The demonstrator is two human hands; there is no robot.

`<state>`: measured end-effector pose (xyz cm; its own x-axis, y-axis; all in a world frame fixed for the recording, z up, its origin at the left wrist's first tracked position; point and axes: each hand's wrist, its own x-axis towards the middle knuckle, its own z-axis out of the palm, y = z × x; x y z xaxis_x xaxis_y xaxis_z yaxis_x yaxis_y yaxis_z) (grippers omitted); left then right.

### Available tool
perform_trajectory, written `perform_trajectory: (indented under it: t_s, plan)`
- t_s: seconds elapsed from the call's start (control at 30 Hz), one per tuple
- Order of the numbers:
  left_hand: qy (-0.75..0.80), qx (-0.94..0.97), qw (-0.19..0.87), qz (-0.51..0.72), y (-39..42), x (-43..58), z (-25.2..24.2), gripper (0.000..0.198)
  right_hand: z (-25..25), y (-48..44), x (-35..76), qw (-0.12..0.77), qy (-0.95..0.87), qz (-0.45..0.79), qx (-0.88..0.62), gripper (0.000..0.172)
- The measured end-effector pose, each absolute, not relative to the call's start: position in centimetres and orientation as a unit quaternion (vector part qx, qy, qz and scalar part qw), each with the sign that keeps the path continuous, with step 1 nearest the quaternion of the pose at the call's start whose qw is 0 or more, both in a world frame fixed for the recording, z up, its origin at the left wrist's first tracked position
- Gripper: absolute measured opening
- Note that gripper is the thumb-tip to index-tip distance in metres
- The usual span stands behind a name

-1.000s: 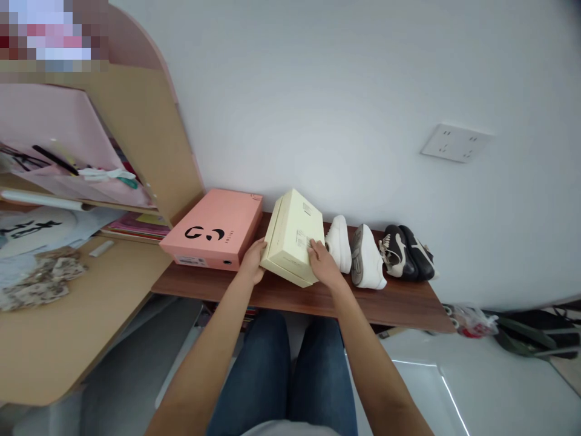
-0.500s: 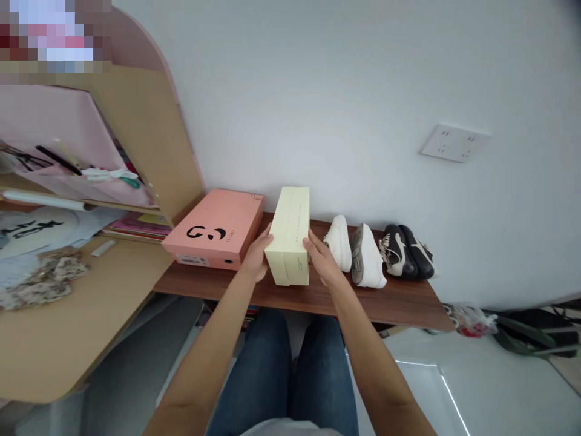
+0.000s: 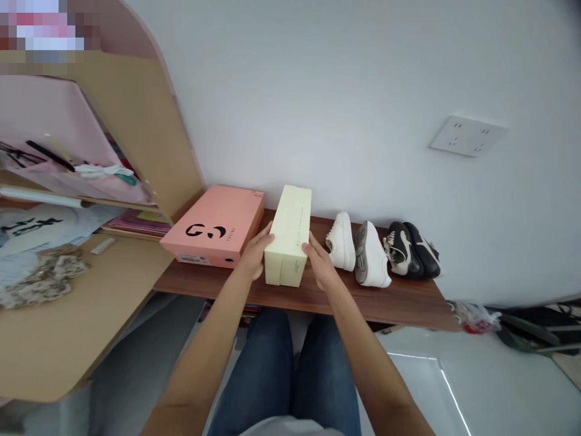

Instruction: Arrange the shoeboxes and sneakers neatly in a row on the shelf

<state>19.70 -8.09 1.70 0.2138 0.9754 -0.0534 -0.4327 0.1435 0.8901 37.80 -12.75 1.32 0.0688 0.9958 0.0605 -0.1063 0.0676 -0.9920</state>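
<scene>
A pale yellow shoe box [image 3: 290, 233] stands on its long side on the dark wooden shelf [image 3: 399, 297]. My left hand [image 3: 255, 254] presses against its left face and my right hand [image 3: 318, 263] against its right face, so both hands grip it between them. A pink shoe box [image 3: 215, 227] with a black logo lies flat just to the left, close to my left hand. To the right, a pair of white sneakers [image 3: 356, 248] and a pair of black sneakers [image 3: 413, 249] stand against the wall.
A light wooden desk [image 3: 68, 327] with a patterned cloth [image 3: 40, 281] and papers is on the left, under a pink shelf unit [image 3: 82, 145]. A wall socket [image 3: 467, 134] sits on the white wall. Bags [image 3: 521, 321] lie on the floor at right.
The yellow box was tilted with its label facing up; it has been turned onto its narrow side and now stands upright on the shelf between both hands.
</scene>
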Motion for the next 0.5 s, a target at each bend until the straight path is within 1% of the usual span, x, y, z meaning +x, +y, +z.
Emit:
perform_trajectory:
  t_s: [0.13,0.27,0.33,0.5]
  plan:
    - [0.342,0.403,0.671,0.519,-8.2,20.1,1.8,0.069,0.8,-12.8,38.0,0.563,-0.465,0.484,-0.482,0.072]
    - [0.345,0.396,0.674,0.519,-8.3,20.7,2.0,0.058,0.7,-12.9,38.3,0.562,-0.465,0.485,-0.482,0.072]
    - [0.353,0.378,0.680,0.519,-8.1,20.8,2.0,0.055,0.8,-12.9,38.4,0.554,-0.464,0.490,-0.487,0.071]
    - [0.396,0.356,0.685,0.498,-7.4,20.6,-0.1,0.054,0.8,-13.0,38.9,0.559,-0.455,0.500,-0.481,0.070]
